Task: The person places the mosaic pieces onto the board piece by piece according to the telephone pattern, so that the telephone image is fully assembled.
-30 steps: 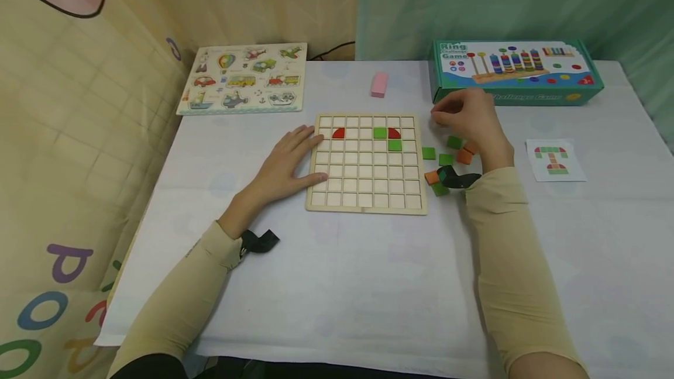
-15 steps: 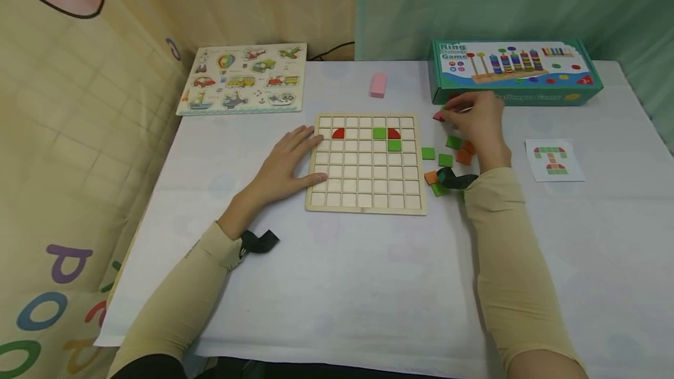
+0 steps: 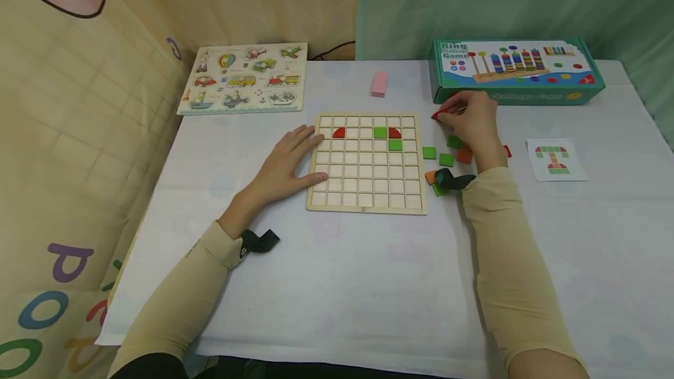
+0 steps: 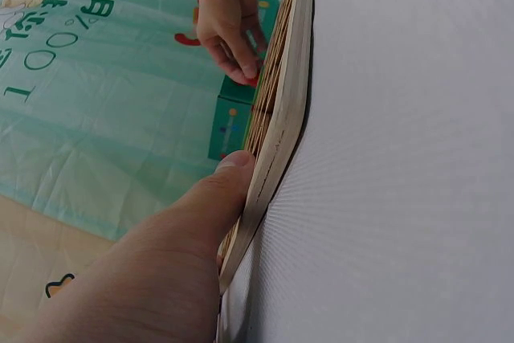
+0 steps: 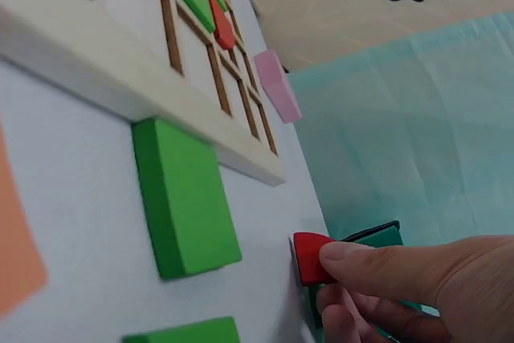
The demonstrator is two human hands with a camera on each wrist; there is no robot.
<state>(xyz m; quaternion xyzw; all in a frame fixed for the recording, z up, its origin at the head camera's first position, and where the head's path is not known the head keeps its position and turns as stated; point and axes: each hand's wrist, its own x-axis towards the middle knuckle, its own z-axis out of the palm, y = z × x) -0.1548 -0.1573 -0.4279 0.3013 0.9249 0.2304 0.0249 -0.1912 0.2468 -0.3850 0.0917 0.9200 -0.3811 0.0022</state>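
My left hand (image 3: 288,162) lies along the left edge of a wooden grid board (image 3: 363,213), with fingers spread and the thumb on its frame. Two red quarter-round tiles and two green square tiles (image 3: 395,145) sit in the board's cells. Beyond the board's right side, my right hand (image 3: 474,121) pinches another red quarter-round tile (image 5: 309,258) between thumb and fingers, just in front of the green game box (image 3: 537,99). Below that hand several loose green tiles (image 3: 446,160) and orange tiles (image 3: 464,155) lie scattered, some partly hidden by the wrist.
A small card (image 3: 557,160) with a tile pattern lies to the right. Behind the board stands a pink block (image 3: 379,84). At the back left is a picture puzzle board (image 3: 242,78). A red tile (image 3: 507,151) shows beside the right wrist.
My right hand has shifted slightly, and a red quarter-round tile now shows between its fingertips. A red tile beside the wrist has come into sight. My left hand stays put.
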